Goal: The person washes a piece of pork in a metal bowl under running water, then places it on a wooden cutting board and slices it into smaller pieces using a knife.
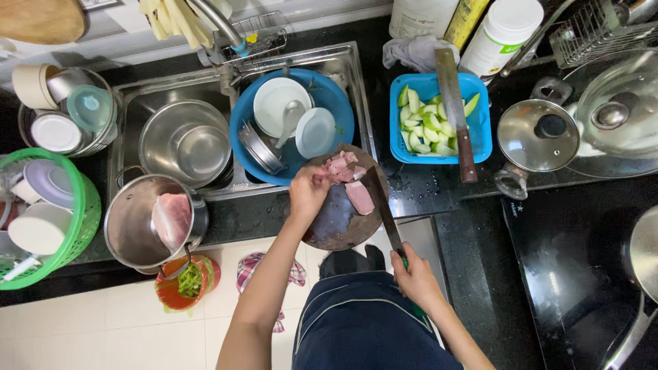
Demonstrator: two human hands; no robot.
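Two hands apart: left [307, 194] pinching pink meat [340, 168], right [413, 274] gripping a knife [381, 205], below white bottles [504, 34].

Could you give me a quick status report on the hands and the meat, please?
Left hand on meat pieces. Right hand grips knife, blade beside meat slab on round board. Nothing in the way.

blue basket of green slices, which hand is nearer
Left. The left hand rests on the meat, left of the blue basket; the right hand grips the knife lower down.
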